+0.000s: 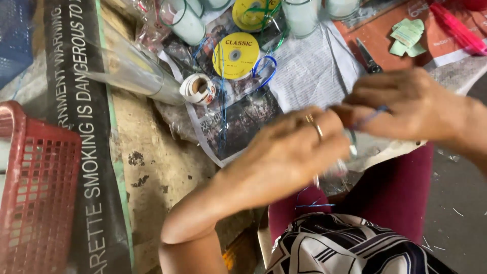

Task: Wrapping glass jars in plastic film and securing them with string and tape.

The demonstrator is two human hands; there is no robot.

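Blue string (373,114) pinched in my right hand (413,104), fingers closed round it, mid-scene above lap. My left hand (291,147), ring on finger, curled shut just beside right, touching it; what it grips, cannot tell. Far behind hands: yellow spool (235,55), scissors (369,59), newspaper (309,71), white candles (188,23). Red basket (38,187) near left.

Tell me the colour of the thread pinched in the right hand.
Blue thread, pinched by the right hand; the head view shows it.

left hand (289,147) curled, ringed fingers (317,127) meeting pinched right hand (406,104), forearms converging
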